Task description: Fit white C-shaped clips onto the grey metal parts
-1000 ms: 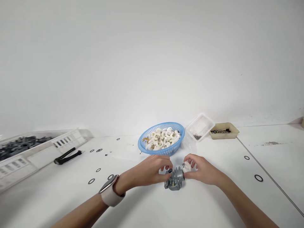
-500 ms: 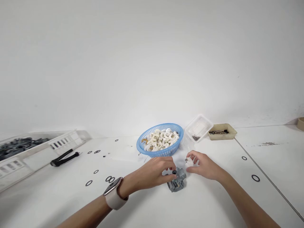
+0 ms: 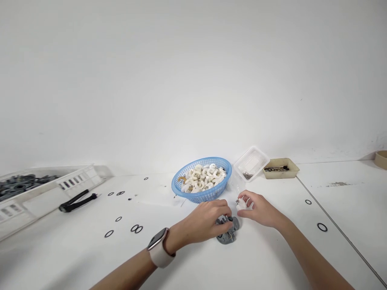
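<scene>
My left hand (image 3: 213, 219), with a watch on its wrist, is closed over a grey metal valve-like casting (image 3: 226, 237) that rests on the white table. Its fingers grip the top and near side of the casting and hide part of it. Just to the right, my right hand (image 3: 256, 208) pinches a small white plastic piece (image 3: 242, 204) with a bit of metal on its left end. The white piece is held slightly above and beside the casting, apart from it.
Behind my hands stands a blue basket (image 3: 201, 197) of white curved pieces. A clear tray (image 3: 252, 161) with pins and a beige tray (image 3: 281, 174) sit right of it. Black rings (image 3: 322, 227) are scattered about. Black-handled pliers (image 3: 78, 202) lie by a white crate (image 3: 45, 201) of grey parts.
My left hand has shifted right and closed further over the casting, which is turned a little. The right hand stays nearly in place with the white piece.
</scene>
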Tool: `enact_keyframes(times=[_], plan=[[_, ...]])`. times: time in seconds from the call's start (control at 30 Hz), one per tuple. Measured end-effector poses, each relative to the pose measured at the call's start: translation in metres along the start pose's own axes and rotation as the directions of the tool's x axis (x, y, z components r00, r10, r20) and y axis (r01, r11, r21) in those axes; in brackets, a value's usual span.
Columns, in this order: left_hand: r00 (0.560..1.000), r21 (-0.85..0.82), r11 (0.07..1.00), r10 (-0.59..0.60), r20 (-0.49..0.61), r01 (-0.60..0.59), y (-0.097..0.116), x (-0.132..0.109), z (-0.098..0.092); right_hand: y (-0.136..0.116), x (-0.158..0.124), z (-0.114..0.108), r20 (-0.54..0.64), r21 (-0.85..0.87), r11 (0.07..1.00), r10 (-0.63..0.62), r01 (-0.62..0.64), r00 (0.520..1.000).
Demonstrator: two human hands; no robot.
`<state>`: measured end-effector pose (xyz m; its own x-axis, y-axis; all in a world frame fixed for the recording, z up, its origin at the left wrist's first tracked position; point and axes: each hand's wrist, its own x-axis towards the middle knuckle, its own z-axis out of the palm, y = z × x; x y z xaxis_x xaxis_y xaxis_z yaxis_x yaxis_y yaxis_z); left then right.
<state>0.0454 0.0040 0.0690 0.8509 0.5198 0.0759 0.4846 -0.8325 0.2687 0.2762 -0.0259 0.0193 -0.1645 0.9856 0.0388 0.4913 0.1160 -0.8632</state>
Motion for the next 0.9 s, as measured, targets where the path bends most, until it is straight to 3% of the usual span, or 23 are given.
enact_keyframes(times=[0.2,0.4,0.6,0.73,0.9], plan=[[0.989,0.019,0.990,-0.136,-0.060,0.137,0.005,-0.009,0.008,-0.001,0.000,-0.002,-0.017,-0.014,1.000,0.019,-0.019,1.000],[0.929,-0.008,0.949,-0.310,-0.205,0.315,0.009,-0.035,0.039,0.000,0.000,-0.001,-0.023,-0.028,0.999,0.014,-0.014,1.000],[0.878,-0.123,0.925,-0.380,-0.291,0.359,0.005,-0.043,0.066,0.002,0.001,0.000,-0.020,-0.045,0.999,0.008,-0.009,1.000],[0.827,-0.173,0.888,-0.459,-0.324,0.426,0.002,-0.045,0.070,0.003,0.000,-0.001,-0.021,-0.050,0.999,0.018,-0.019,1.000],[0.836,-0.173,0.893,-0.449,-0.317,0.415,0.003,-0.042,0.062,0.002,-0.001,-0.002,-0.025,-0.048,0.998,0.027,-0.028,0.999]])
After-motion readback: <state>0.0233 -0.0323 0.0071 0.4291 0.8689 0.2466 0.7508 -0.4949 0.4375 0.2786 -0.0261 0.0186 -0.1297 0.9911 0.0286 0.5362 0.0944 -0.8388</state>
